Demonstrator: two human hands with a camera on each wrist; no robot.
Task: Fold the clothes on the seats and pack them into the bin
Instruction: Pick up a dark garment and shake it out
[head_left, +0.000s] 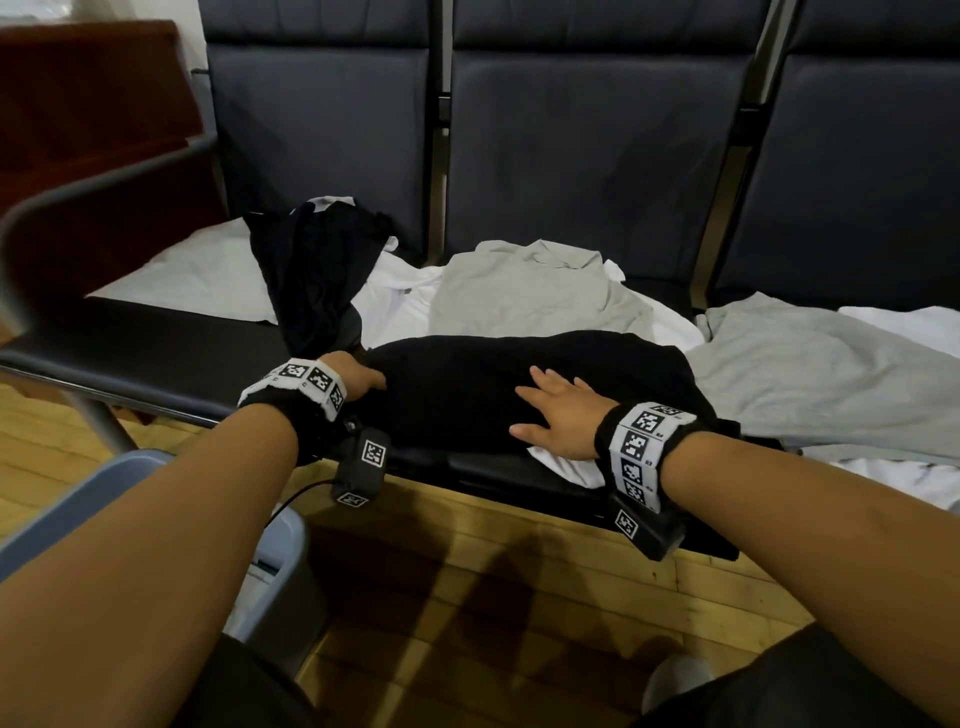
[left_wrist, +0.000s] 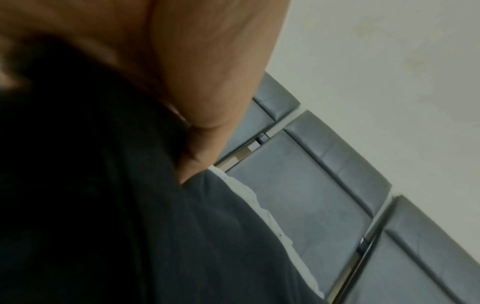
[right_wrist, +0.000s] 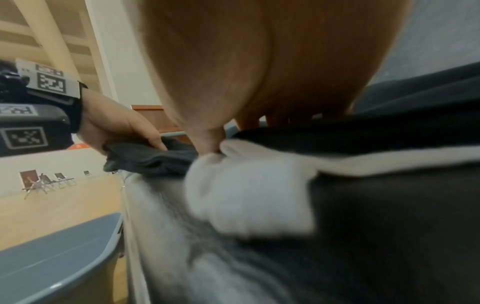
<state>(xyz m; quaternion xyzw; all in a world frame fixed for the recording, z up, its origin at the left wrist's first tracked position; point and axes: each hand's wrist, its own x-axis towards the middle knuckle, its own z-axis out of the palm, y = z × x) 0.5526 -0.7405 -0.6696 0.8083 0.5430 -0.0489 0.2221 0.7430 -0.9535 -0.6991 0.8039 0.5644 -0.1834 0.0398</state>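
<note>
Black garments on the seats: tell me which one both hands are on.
The black garment at the front seat edge: left hand grips its end, right hand lies flat on it. The other black garment lies crumpled behind, untouched.

A row of dark padded seats (head_left: 156, 358) runs across the middle of the head view, on a wooden floor (head_left: 493, 597). Clothes lie over the seats: a black garment (head_left: 467, 384) at centre, a grey shirt (head_left: 524, 291) behind it, white cloth (head_left: 197, 275) at left, another grey shirt (head_left: 831, 369) at right. A grey-blue bin (head_left: 280, 582) stands on the floor, lower left.
</note>
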